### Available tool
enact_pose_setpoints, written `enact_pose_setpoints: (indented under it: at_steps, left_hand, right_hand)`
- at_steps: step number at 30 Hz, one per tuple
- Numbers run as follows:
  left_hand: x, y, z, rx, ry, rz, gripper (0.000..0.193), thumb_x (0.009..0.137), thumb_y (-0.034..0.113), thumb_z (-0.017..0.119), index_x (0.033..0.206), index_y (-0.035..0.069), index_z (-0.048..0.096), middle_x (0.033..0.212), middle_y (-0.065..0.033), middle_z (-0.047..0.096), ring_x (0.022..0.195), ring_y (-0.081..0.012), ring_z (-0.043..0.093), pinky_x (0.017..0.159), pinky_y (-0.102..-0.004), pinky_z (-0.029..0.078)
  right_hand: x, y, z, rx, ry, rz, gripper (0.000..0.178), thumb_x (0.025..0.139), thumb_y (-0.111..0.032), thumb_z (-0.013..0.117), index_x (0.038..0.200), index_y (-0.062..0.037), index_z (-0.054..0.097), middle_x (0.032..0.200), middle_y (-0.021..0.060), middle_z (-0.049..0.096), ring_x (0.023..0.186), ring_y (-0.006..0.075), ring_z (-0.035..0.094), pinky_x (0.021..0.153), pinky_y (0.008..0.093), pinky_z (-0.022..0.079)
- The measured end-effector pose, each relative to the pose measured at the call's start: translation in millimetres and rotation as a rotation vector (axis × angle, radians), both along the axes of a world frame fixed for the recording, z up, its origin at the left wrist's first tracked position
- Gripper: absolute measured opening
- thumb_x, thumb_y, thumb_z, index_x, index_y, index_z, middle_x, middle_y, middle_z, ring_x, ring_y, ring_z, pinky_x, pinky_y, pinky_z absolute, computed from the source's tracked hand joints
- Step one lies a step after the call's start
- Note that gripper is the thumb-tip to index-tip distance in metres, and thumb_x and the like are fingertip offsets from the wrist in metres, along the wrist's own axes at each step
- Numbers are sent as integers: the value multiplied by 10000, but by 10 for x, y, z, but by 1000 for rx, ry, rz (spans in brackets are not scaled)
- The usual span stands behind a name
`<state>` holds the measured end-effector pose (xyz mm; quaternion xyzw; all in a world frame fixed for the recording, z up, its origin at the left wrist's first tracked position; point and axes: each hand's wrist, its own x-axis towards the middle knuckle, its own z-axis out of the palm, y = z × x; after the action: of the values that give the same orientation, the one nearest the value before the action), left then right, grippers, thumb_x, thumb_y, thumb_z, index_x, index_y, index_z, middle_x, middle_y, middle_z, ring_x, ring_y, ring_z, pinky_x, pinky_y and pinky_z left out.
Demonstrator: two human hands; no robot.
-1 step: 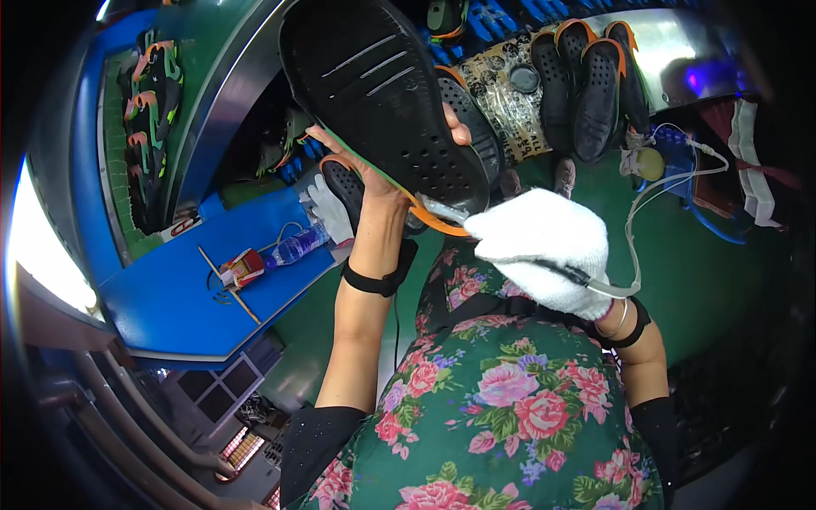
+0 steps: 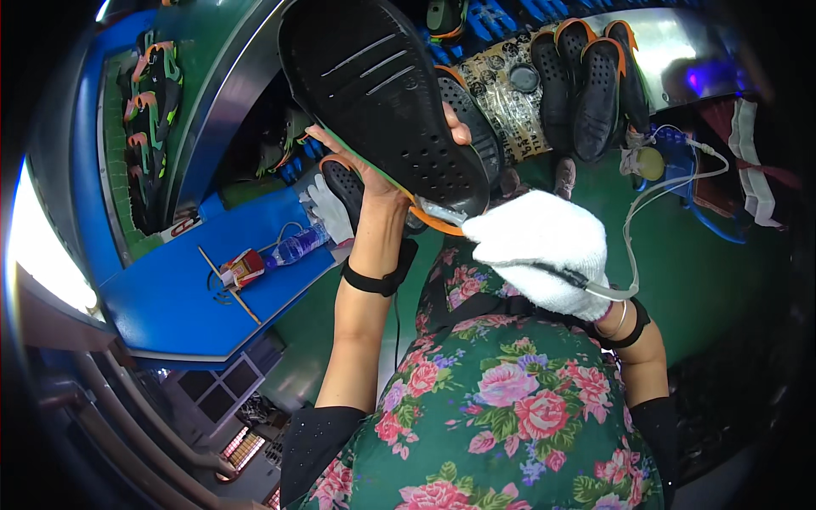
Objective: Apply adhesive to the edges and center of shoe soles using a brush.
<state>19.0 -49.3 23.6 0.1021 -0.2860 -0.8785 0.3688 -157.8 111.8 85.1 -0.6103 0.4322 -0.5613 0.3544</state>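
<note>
My bare left hand (image 2: 374, 180) holds a black shoe (image 2: 382, 93) up in front of me, tread facing me, with an orange and green edge along its underside. A black band (image 2: 378, 276) sits on that wrist. My right hand (image 2: 544, 251), in a white glove, is closed around a thin applicator (image 2: 569, 276) with its tip against the shoe's near end. A clear tube (image 2: 633, 221) runs from the applicator up to a small yellowish container (image 2: 650, 161) on the right.
Several black shoes with orange rims (image 2: 595, 76) lie on the bench beyond. To the left, a blue table (image 2: 170, 314) carries a plastic bottle (image 2: 293, 248), a small red box (image 2: 246, 268) and a white glove (image 2: 327, 208). A conveyor with colourful shoe parts (image 2: 144, 110) runs at far left.
</note>
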Motion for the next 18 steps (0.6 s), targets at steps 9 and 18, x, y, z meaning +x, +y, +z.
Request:
enact_pose_setpoints:
  at_steps: [9,18]
  left_hand:
    - [-95,53,98,94,28,-51,1247,608,1049,352,1213,-17,582,1004,-204,644,872,-314,635,814,-453,509]
    - [-86,19,46,38,-47,-76,1226,618,1054,308,1204,11,575,955,-191,618,854,-304,629,803,-460,500]
  right_hand:
    - [-44,30,36,14,-9,-63,218,719,12,805,922,-63,774,1023,131,766,886,274,735,766,345,573]
    - [-41,30,-134,64,-60,-7,204,741,26,790,931,-47,778,978,120,768,855,246,735,749,333,576]
